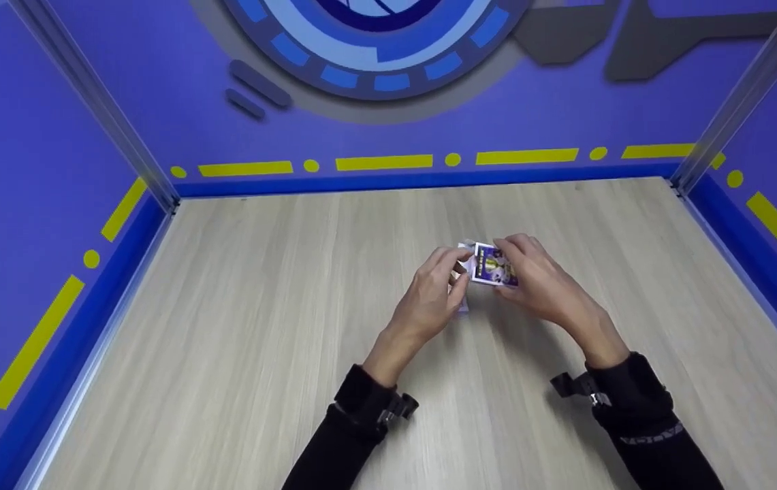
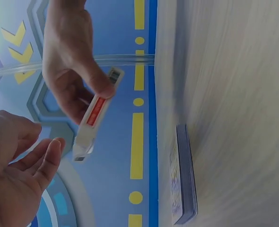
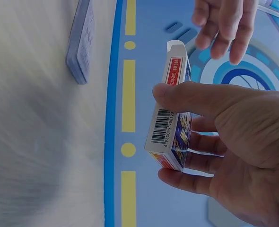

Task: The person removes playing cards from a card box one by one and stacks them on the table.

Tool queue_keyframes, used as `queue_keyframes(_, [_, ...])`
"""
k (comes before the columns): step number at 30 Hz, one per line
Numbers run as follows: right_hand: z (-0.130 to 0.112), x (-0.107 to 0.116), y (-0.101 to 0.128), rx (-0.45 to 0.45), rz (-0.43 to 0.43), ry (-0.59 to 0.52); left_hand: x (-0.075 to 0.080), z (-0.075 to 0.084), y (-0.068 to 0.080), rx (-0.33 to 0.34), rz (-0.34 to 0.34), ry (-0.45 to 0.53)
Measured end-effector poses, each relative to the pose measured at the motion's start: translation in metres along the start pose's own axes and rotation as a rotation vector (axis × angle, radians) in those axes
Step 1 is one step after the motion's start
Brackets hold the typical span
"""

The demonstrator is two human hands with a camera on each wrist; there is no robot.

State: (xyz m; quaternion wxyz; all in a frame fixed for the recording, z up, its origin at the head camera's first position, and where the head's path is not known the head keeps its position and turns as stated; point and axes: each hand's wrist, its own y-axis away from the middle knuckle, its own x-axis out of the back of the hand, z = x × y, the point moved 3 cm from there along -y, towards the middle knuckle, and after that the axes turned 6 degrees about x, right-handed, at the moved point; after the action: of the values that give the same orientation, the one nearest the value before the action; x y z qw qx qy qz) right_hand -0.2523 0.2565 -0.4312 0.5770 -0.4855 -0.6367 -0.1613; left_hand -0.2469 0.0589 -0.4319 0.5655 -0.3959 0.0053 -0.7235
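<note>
Right wrist view shows the right hand (image 3: 224, 142) gripping a card box (image 3: 170, 118) by thumb and fingers. Beside it, the left hand (image 3: 224, 26) hangs relaxed, fingers loose. A card deck (image 3: 80, 40) lies on the tabletop (image 3: 30, 142).

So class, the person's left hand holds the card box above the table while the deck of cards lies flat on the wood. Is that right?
Not quite: the right hand holds the card box, as the right wrist view shows; the left hand is open beside it. The deck does lie flat on the table.

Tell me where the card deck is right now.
The deck lies flat on the table, under the hands; the right hand holds the empty box above it.
</note>
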Motion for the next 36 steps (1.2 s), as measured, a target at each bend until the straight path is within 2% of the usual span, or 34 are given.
queue_keyframes(5, [-0.008,-0.001,0.002,0.038,0.014,-0.01,-0.004,-0.004,0.004,0.048,0.038,0.012])
queue_keyframes(12, [-0.012,-0.003,0.004,0.068,0.017,-0.003,-0.011,-0.012,0.005,0.139,0.027,-0.01])
queue_keyframes(19, [-0.014,-0.005,0.005,0.098,0.027,0.006,-0.014,-0.018,0.006,0.22,0.049,0.052])
queue_keyframes(27, [-0.02,-0.002,0.002,0.121,0.035,0.028,-0.008,-0.016,0.004,0.215,0.084,0.066])
queue_keyframes(32, [-0.024,0.005,0.005,0.13,0.051,0.038,-0.005,-0.008,0.003,0.234,0.095,0.065])
queue_keyframes(36, [-0.027,0.012,0.007,0.149,0.077,0.072,-0.004,0.001,0.001,0.22,0.11,0.061])
